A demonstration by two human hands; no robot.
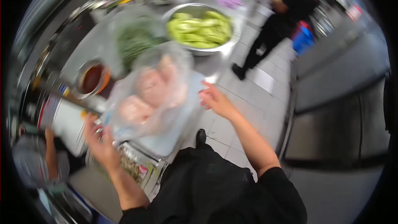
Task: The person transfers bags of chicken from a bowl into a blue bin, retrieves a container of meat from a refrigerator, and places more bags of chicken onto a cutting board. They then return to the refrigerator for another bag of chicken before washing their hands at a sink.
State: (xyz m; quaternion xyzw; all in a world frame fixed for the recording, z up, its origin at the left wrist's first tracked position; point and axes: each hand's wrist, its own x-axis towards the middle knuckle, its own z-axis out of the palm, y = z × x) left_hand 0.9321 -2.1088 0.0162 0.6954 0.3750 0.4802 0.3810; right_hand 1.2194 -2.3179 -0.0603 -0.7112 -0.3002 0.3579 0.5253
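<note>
A clear plastic bag of raw chicken [154, 86] lies on a pale blue cutting board [191, 107] at the end of the steel counter. My left hand [100, 143] is raised near the bag's lower left side, fingers apart; it appears to hold nothing. On the other side, my right hand [215, 101] hovers just past the board's edge, apart from the bag, with its fingers loosely stretched and nothing visible in them. Behind the chicken are a bag of green leaves [134, 39] and a steel bowl [237, 37] of cut pale-green vegetable pieces [199, 29].
A bowl of dark red sauce [91, 79] stands at the left. Below the board sits a tray of chopped food [132, 166]. One person in black [269, 33] stands in the tiled aisle; another person [37, 157] is at far left. Steel cabinets [331, 112] line the right.
</note>
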